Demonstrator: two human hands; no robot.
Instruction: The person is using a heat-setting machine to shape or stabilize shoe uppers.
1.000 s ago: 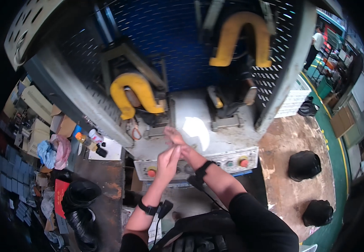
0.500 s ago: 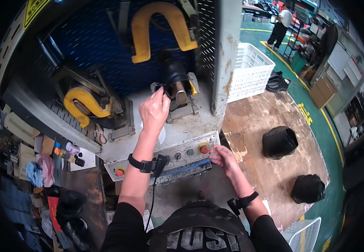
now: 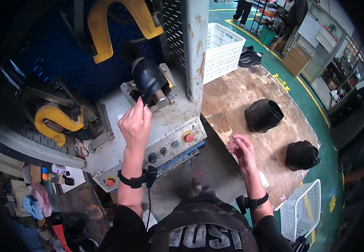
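Observation:
My left hand (image 3: 135, 124) pinches the near edge of a black shoe upper (image 3: 147, 77), which sits over a metal form (image 3: 161, 101) on the machine. My right hand (image 3: 241, 150) hovers by the near left edge of the wooden table (image 3: 228, 101), its fingers loosely bent and nothing visible in them. Two more black shoe uppers stand on that table: one (image 3: 262, 116) beyond my right hand, another (image 3: 301, 155) to its right. A yellow U-shaped clamp (image 3: 102, 29) hangs above the form.
A second yellow clamp (image 3: 49, 119) sits at the machine's left. Along its front runs a control panel (image 3: 148, 153) with red emergency buttons. A white basket (image 3: 222, 54) stands behind the table, beside black shoes (image 3: 249, 57); another basket (image 3: 301, 208) is at lower right. A person (image 3: 243, 10) stands far off.
The view has shifted right, so the machine appears further left. My right hand has moved right, from beside the red button to the table edge. My left hand stays at the upper.

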